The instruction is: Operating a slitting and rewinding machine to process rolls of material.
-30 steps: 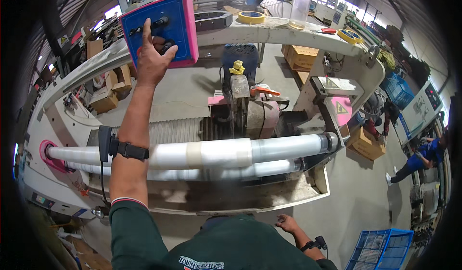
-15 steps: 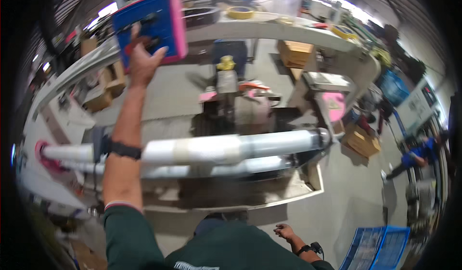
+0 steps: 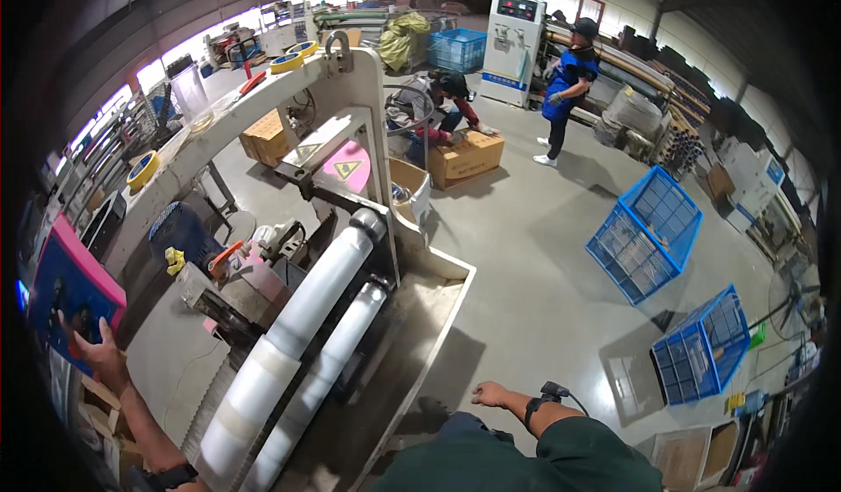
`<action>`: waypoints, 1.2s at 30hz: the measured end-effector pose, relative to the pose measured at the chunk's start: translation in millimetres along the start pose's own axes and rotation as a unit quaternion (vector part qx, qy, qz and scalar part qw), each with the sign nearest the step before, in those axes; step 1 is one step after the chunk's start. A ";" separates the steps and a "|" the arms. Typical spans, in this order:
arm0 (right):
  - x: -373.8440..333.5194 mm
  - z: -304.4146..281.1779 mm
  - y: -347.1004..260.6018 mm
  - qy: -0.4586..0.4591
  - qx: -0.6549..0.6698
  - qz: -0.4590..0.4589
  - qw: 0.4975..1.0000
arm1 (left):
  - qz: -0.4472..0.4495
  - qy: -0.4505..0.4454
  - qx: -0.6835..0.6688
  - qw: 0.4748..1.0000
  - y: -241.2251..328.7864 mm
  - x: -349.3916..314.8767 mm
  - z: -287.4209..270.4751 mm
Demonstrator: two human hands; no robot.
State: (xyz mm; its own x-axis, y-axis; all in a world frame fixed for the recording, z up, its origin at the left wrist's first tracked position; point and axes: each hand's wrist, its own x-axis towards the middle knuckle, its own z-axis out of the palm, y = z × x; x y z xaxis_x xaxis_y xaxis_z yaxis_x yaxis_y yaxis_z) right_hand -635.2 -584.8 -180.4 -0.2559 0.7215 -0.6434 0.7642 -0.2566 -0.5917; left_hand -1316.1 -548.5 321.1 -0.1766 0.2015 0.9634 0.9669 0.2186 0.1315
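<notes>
My left hand (image 3: 103,352) reaches out at the left edge, fingers apart, in front of a blue control panel (image 3: 66,286) with a pink border. Its index finger is raised by the panel's black knobs; whether it touches one I cannot tell. To the right of that arm, two long white rollers (image 3: 293,317) run slantwise through the machine. My right hand (image 3: 491,394) hangs low over the floor beside the machine, fingers loosely curled, with nothing visible in it. Past the rollers sit a dark motor (image 3: 182,233) and a yellow knob (image 3: 175,261).
Yellow tape rolls (image 3: 143,169) and a clear jug (image 3: 190,93) stand on the machine's white beam (image 3: 254,98). Blue crates (image 3: 644,233) are on the floor at right. One person crouches at a cardboard box (image 3: 469,159); another, in blue (image 3: 569,80), stands by a white cabinet (image 3: 512,45).
My view has swung to the right, so the machine now runs slantwise at left. My left hand stays by the blue panel. The crates and two people show more fully.
</notes>
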 end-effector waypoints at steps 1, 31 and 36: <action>-10.8 12.6 6.2 -0.012 -0.019 0.031 0.999 | 0.013 0.010 0.029 0.999 6.3 -0.9 -0.7; -5.4 -2.9 -19.1 -0.101 0.210 0.096 0.968 | -0.064 -0.129 0.034 0.989 -21.4 -27.5 -29.0; 3.8 1.4 -11.4 -0.102 0.211 0.108 0.966 | -0.103 -0.147 0.021 0.984 -18.6 -28.8 -28.5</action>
State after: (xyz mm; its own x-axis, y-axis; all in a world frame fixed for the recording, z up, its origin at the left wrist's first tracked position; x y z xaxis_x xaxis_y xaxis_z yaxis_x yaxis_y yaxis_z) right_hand -645.7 -580.0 -176.7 -0.2615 0.4919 -0.8304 0.5139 -0.6573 -0.5512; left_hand -1323.7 -585.6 297.5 -0.4198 0.4144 0.8075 0.8975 0.3217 0.3015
